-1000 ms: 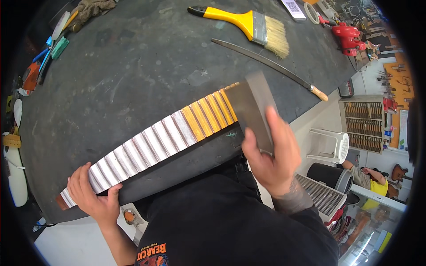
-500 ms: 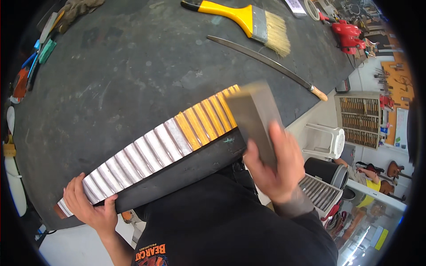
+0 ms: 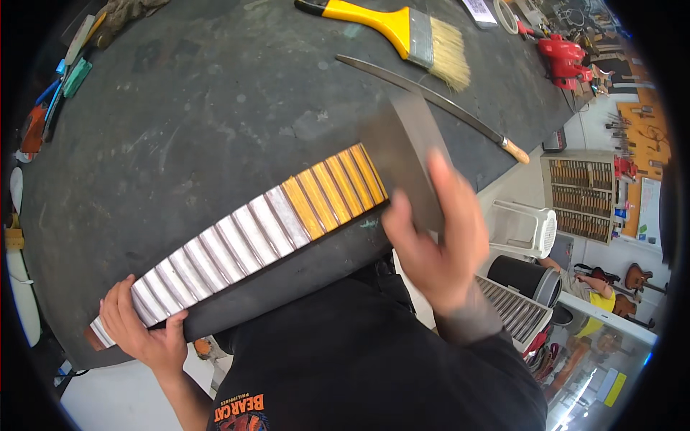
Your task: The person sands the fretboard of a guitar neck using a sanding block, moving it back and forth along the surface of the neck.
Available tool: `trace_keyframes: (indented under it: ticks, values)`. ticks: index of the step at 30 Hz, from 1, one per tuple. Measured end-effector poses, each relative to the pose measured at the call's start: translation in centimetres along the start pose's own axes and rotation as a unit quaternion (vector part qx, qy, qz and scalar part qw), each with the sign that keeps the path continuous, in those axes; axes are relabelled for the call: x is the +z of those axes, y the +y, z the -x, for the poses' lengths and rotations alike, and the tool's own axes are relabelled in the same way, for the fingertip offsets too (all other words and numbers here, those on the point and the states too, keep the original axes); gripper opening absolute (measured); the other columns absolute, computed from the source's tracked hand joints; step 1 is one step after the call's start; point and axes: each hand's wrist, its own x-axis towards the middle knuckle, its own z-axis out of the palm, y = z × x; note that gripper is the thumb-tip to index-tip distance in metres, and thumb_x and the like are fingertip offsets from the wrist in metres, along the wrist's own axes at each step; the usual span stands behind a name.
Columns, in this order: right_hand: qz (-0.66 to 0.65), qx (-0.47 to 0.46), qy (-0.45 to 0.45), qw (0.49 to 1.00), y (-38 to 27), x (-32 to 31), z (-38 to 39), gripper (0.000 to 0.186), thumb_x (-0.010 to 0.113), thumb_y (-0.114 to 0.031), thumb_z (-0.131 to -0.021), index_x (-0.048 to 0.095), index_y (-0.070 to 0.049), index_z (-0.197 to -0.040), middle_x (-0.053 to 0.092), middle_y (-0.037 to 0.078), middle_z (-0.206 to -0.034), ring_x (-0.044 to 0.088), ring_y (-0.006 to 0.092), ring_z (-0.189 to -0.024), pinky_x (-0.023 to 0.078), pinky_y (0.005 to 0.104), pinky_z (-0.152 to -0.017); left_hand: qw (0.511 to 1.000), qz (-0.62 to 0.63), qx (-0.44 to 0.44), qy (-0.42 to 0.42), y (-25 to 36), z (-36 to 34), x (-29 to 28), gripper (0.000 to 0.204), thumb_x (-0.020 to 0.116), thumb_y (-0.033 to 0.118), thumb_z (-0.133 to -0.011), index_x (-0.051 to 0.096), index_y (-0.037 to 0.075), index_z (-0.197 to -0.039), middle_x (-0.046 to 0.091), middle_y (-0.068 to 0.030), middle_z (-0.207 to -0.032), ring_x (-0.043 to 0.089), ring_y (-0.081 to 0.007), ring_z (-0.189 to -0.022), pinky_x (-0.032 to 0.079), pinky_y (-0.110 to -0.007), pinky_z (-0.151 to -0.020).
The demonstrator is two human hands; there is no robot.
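Currently, the left hand grips the near left end of a long, ribbed silver-and-yellow strip on the dark grey tabletop, while the right hand clasps a blurred grey rectangular block at the strip's far right end.

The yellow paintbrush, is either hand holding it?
No, the paintbrush lies on the table, while the right hand grips a gray block and the left hand holds a ridged strip.
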Motion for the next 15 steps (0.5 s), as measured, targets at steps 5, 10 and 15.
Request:
trace_keyframes:
  ticks: [5,10,15]
  values:
    - [-0.01,-0.017,0.028,0.999,0.8,2.0,-2.0,0.065,0.084,0.004,-0.074,0.067,-0.004,-0.136,0.074,0.015,-0.107,0.071,0.0314,-0.086,0.058,0.0384,-0.077,1.0,0.0,0.007,0.015,0.1,-0.3,0.2,0.09,0.066,0.078,-0.084,0.065,0.001,-0.129,0.067,-0.0165,-0.122,0.061,-0.0389,-0.116,0.039,-0.057,-0.111]
    - [0.016,0.022,-0.001,1.0,-1.4,-3.7,3.1,0.065,0.087,0.005,-0.075,0.065,0.002,-0.136,0.074,0.02,-0.107,0.073,0.0338,-0.086,0.06,0.0392,-0.074,1.0,-0.004,0.013,0.028,0.6,-0.7,0.2,0.087,0.071,0.075,-0.082,0.065,0.002,-0.128,0.067,-0.014,-0.122,0.061,-0.0375,-0.117,0.038,-0.056,-0.112]
    - [-0.005,0.013,0.047,0.999,-3.9,-4.1,2.4,0.07,0.09,0.004,-0.072,0.063,0.003,-0.137,0.074,0.022,-0.107,0.073,0.0342,-0.084,0.06,0.0383,-0.072,1.0,0.001,0.007,0.027,0.3,-0.4,0.2,0.087,0.07,0.076,-0.082,0.065,0.002,-0.128,0.067,-0.014,-0.122,0.061,-0.0367,-0.117,0.038,-0.056,-0.112]
